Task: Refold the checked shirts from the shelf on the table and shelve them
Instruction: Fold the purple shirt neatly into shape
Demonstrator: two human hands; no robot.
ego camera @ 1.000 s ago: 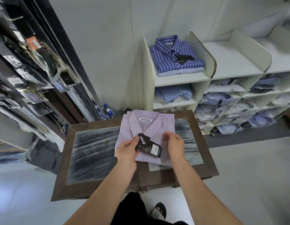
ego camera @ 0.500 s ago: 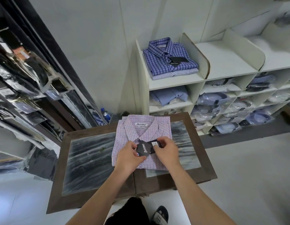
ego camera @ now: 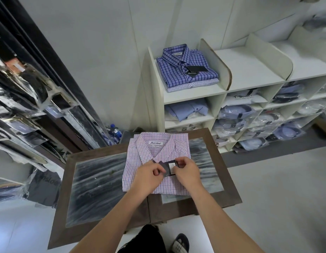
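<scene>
Two hands meet over a folded pink checked shirt (ego camera: 154, 161) that lies collar-away on the table (ego camera: 96, 187). The left hand (ego camera: 146, 179) and the right hand (ego camera: 187, 172) both pinch a black hang tag (ego camera: 168, 167) between thumb and fingertips, just above the shirt's front; a white sticker on the tag carries print too small to read. The shirt's white neck label (ego camera: 155, 142) shows a brand word in dark capitals, roughly "BLENTINO", though the letters are not sharp enough to be sure.

On the top left bay of the cream shelf unit (ego camera: 195, 94) sits a blue checked shirt (ego camera: 185, 68), folded, resting on a paler checked shirt (ego camera: 193, 85). Its collar label bears the same kind of brand word, and a black tag (ego camera: 196, 69) on its chest repeats it in white. The bays below hold plain blue shirts and bagged garments; one white bag (ego camera: 239, 97) reads "T-Shirt", partly hidden.

The table has a dark wooden frame around streaked grey stone-like panels and stands on a pale floor before a plain white wall. Along the left, a dark rack (ego camera: 21, 99) hangs with items in clear plastic sleeves. A blue-capped bottle (ego camera: 114, 132) stands on the floor behind the table.
</scene>
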